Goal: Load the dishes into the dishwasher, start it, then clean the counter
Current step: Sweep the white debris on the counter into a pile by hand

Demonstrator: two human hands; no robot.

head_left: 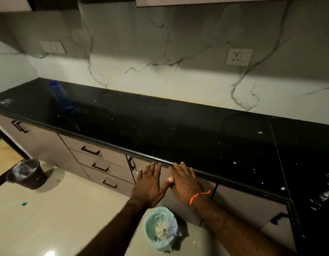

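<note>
A long black counter [178, 130] runs along the marble wall, speckled with white crumbs, thickest at its right end. My left hand [150, 183] and my right hand [186, 183] are stretched out side by side, palms down and fingers straight, just below the counter's front edge. Both hold nothing. An orange thread is tied round my right wrist. A blue bottle [60, 95] stands blurred on the counter at the far left. No dishes or dishwasher are in view.
A small bin with a green liner [161, 229] holding food scraps sits on the floor below my hands. A dark bin with a clear liner [26, 173] stands at the left. Drawers with black handles [99, 167] line the cabinet front.
</note>
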